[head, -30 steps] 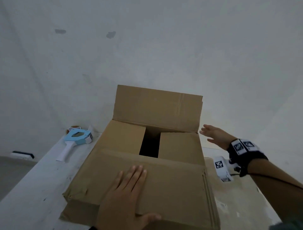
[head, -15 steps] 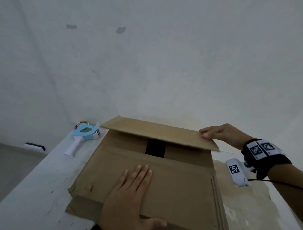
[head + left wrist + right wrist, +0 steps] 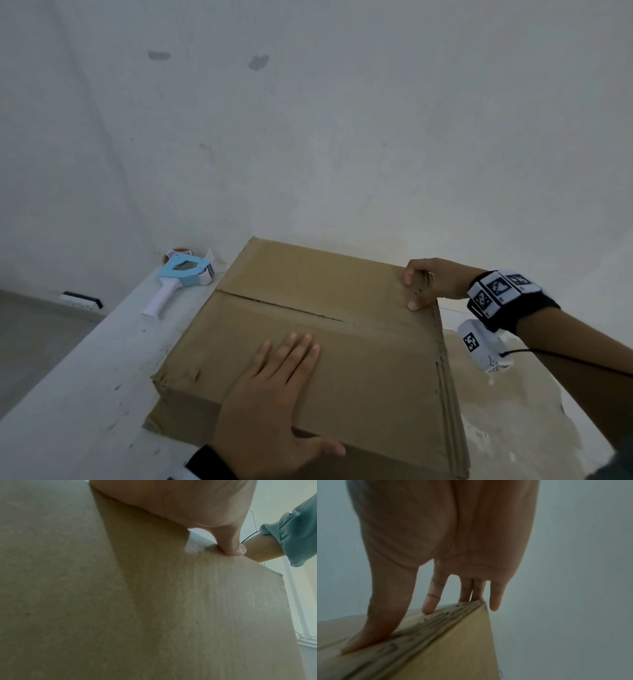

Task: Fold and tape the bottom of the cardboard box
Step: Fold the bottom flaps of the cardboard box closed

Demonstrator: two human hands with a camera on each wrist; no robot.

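Note:
The brown cardboard box (image 3: 359, 370) lies on a white ledge with both long flaps folded down, meeting at a seam (image 3: 281, 305) across the top. My left hand (image 3: 281, 373) rests flat on the near flap, fingers straight, thumb (image 3: 231, 546) at the near edge. My right hand (image 3: 423, 284) presses the far flap's right corner with its fingertips (image 3: 428, 608) on the corrugated edge of the box (image 3: 447, 649). A light-blue tape dispenser (image 3: 185, 274) with a white handle lies left of the box, by the wall, out of both hands.
The white ledge (image 3: 68, 394) runs along a bare wall close behind the box; its left edge drops to the floor, where a white power strip (image 3: 80, 301) lies. Stained ledge surface (image 3: 507, 411) shows to the right of the box.
The far flap, upright a second ago, has been pushed down by my right hand and now lies flat against the near flap. My left hand has stayed pressed on the near flap.

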